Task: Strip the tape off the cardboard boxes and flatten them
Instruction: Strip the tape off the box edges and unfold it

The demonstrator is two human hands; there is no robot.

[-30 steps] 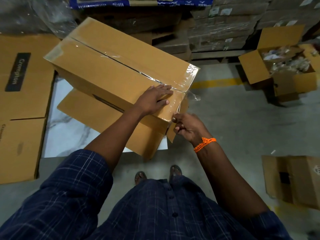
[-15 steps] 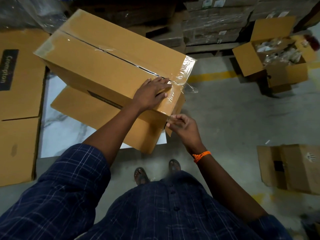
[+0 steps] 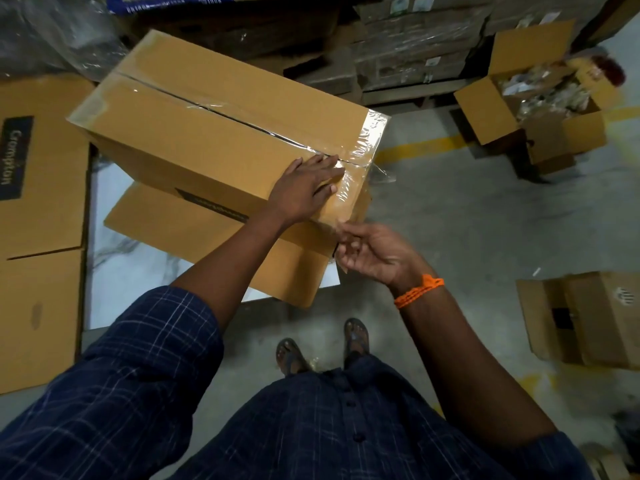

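head view: i see the cardboard box point(image 3: 225, 143) resting on a flat cardboard sheet point(image 3: 187, 233) over a white slab point(image 3: 114, 271) on the floor. clear tape point(image 3: 363, 147) runs along its top seam and wraps its right end, with a loose bit sticking out there. my left grip point(image 3: 304, 190) lies flat on the taped end, fingers straight. my right grip point(image 3: 374, 258), orange band point(image 3: 419, 291) at the wrist, is at the box's near right corner. its fingers are blurred, so i cannot tell whether it pinches tape. an open box point(image 3: 502, 112) stands at the far right of the floor.
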